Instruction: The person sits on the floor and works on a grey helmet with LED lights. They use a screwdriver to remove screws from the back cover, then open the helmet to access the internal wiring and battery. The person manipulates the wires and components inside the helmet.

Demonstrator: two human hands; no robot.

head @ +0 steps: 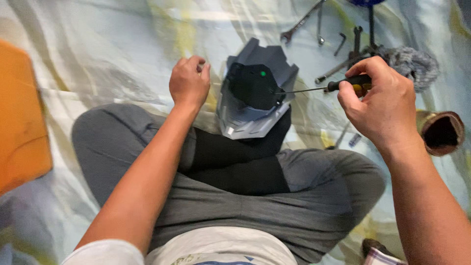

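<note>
The right hand (pixel 385 105) grips a screwdriver (pixel 338 86), its tip on the grey plastic cover (pixel 255 93) just left of it. The left hand (pixel 189 82), curled shut and holding nothing visible, rests beside the cover; a brown open pot (pixel 441 131) lies right of the grip, its contents too dark to tell.

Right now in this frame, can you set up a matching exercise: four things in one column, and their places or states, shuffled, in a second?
Things:
1. screwdriver
2. grey plastic cover
3. wrenches
4. left hand

Places or states:
A. lying loose on the sheet at top, untouched
B. curled into a fist beside the cover
C. gripped in the right hand, tip at the cover
D. propped at the person's crossed legs, dark inside with a green dot

Pairs: 1-C, 2-D, 3-A, 4-B
</note>
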